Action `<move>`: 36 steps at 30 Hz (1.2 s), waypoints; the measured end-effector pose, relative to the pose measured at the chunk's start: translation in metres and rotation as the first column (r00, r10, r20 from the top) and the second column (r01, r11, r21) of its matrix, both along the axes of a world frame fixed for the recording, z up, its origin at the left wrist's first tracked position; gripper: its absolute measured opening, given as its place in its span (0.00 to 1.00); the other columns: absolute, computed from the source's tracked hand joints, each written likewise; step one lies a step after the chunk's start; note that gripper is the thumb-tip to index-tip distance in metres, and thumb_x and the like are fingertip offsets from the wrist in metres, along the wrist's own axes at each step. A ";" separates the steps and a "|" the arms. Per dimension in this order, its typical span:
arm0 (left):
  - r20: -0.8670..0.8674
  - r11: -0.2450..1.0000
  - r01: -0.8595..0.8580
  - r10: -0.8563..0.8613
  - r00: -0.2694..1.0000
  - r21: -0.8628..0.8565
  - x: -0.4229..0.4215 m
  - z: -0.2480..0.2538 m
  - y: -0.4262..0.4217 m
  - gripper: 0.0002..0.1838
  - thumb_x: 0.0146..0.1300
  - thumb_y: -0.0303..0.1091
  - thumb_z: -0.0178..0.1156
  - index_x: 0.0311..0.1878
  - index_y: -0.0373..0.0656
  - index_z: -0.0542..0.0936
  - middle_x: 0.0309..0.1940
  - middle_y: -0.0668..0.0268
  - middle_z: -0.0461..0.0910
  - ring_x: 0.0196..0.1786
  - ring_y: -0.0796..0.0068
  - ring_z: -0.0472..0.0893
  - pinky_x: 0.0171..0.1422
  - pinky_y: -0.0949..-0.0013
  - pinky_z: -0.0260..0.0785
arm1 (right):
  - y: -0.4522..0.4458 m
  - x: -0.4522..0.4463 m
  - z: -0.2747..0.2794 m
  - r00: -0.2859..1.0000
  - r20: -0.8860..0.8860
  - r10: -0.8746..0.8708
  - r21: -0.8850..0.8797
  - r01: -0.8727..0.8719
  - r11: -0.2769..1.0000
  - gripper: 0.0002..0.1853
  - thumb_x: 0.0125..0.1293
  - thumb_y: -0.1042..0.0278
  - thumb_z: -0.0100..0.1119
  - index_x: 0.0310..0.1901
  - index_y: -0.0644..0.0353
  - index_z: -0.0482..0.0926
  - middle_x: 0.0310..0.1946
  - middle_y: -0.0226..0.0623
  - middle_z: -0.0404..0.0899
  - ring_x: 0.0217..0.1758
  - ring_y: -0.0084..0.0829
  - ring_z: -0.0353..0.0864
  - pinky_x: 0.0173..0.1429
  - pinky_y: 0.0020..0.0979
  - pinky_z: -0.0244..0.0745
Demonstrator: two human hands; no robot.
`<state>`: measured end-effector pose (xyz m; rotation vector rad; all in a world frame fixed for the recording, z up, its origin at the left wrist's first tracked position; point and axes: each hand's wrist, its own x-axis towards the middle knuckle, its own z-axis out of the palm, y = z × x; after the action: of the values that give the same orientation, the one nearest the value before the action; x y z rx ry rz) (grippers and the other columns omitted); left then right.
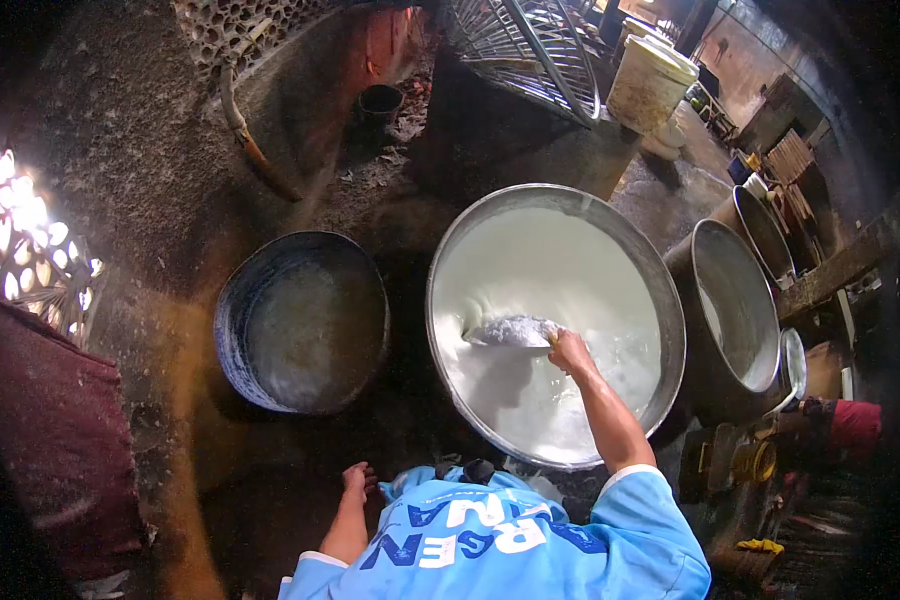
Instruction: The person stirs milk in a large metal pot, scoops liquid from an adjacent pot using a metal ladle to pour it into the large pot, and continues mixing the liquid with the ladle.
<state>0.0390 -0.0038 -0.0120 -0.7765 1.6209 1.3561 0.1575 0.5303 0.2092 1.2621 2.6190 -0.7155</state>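
My right hand (567,351) is closed around the short handle of a scoop (515,331). The scoop's bowl points left, is covered with white, lumpy-looking material, and lies at the surface of a milky white liquid (560,245). That liquid fills a large round metal pot (676,345) in front of me. The scoop's underside cannot be made out. Low at my left side hangs my left hand (358,478), its fingers loosely apart with nothing visible in them. Nearest to it is a dark round tub (232,345) with cloudy contents.
Right of the pot stand another large metal pot (776,345) and a further one (753,210) behind it. White buckets (650,85) and a wire-ribbed frame (530,55) are at the back. A rough wall (100,120) and a dark red cloth (55,440) line the left.
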 end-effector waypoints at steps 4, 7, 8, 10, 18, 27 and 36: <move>-0.082 0.996 0.087 -0.088 0.993 -0.017 -0.005 0.006 0.022 0.12 0.61 0.35 0.51 0.46 0.45 0.75 0.35 0.63 0.79 0.28 0.72 0.78 0.24 0.71 0.64 | 0.001 0.055 -0.030 0.995 0.023 -0.099 -0.049 0.101 0.994 0.14 0.46 0.70 0.59 0.37 0.67 0.77 0.31 0.53 0.80 0.34 0.48 0.82 0.39 0.42 0.79; -0.142 0.989 0.151 -0.150 0.979 -0.001 -0.010 0.022 0.049 0.13 0.62 0.36 0.50 0.47 0.45 0.75 0.36 0.63 0.80 0.29 0.72 0.78 0.26 0.70 0.65 | 0.002 0.099 -0.046 0.993 0.068 -0.092 -0.058 0.096 0.994 0.14 0.46 0.70 0.59 0.36 0.67 0.77 0.31 0.53 0.80 0.33 0.47 0.82 0.36 0.42 0.80; -0.156 0.985 0.175 -0.173 0.973 0.002 -0.011 0.032 0.060 0.13 0.62 0.37 0.50 0.48 0.45 0.75 0.36 0.64 0.80 0.30 0.73 0.78 0.28 0.69 0.66 | 0.004 0.116 -0.055 0.988 0.088 -0.131 -0.067 0.137 0.988 0.14 0.46 0.70 0.59 0.36 0.67 0.78 0.31 0.53 0.80 0.32 0.47 0.82 0.36 0.42 0.80; -0.179 0.978 0.207 -0.210 0.961 -0.035 -0.009 0.039 0.079 0.15 0.62 0.36 0.47 0.49 0.45 0.75 0.38 0.64 0.80 0.31 0.73 0.79 0.33 0.67 0.68 | 0.001 0.142 -0.053 0.970 0.127 -0.208 -0.084 0.219 0.972 0.14 0.47 0.69 0.58 0.37 0.67 0.78 0.31 0.53 0.80 0.32 0.47 0.82 0.35 0.42 0.80; -0.158 0.960 0.272 -0.279 0.947 -0.068 0.015 0.043 0.125 0.15 0.60 0.33 0.46 0.49 0.47 0.76 0.35 0.67 0.80 0.30 0.74 0.79 0.34 0.67 0.68 | 0.015 0.256 0.001 0.992 0.092 -0.092 0.030 0.090 0.996 0.17 0.51 0.67 0.56 0.43 0.65 0.75 0.37 0.56 0.78 0.44 0.54 0.77 0.49 0.45 0.73; -0.125 0.976 0.179 -0.194 0.973 -0.121 0.071 0.018 0.092 0.13 0.60 0.31 0.47 0.46 0.41 0.77 0.34 0.60 0.80 0.33 0.66 0.81 0.36 0.61 0.73 | 0.054 0.303 0.154 0.939 -0.119 -0.323 -0.261 0.284 0.923 0.25 0.41 0.80 0.55 0.48 0.60 0.76 0.20 0.32 0.75 0.18 0.23 0.72 0.21 0.28 0.70; -0.156 0.990 0.094 -0.109 0.982 -0.101 0.090 0.029 0.085 0.15 0.60 0.28 0.41 0.44 0.35 0.76 0.35 0.55 0.80 0.32 0.62 0.80 0.37 0.63 0.76 | 0.162 0.280 -0.033 0.852 -0.444 -0.276 0.206 0.397 0.894 0.18 0.43 0.78 0.56 0.40 0.62 0.76 0.20 0.37 0.77 0.22 0.29 0.76 0.25 0.32 0.72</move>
<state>0.1294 0.0807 0.0170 -0.6422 1.8371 1.3057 0.4379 0.6921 0.1762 1.8859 2.9459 -0.7253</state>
